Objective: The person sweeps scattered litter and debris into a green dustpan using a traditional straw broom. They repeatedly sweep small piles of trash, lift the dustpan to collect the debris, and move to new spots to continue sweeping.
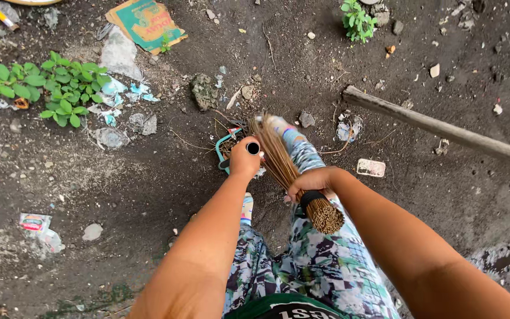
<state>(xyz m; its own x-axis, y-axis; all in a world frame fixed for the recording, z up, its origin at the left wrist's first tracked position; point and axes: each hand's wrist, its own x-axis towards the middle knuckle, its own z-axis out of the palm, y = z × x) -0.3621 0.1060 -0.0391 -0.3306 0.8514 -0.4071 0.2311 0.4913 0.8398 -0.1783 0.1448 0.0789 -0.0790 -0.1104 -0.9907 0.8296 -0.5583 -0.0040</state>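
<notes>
My right hand [313, 180] grips a bundle of thin brown sticks, a stick broom [278, 155], near its black band, with the cut ends pointing back toward me. The broom's tips reach the dirt near a small pile of twigs and litter. My left hand [244, 158] is closed around the top of a black tube-like handle [253, 148], seen end-on; what it joins to below is hidden. A teal plastic loop [222, 147] lies on the ground just left of that hand. My patterned trousers and a foot show beneath both arms.
Dark dirt ground strewn with stones, plastic scraps and wrappers. A grey wooden pole [444, 128] lies at the right. Green weeds [54, 85] grow at the left and top [358, 20]. A flattened green carton [146, 23] lies at the top left.
</notes>
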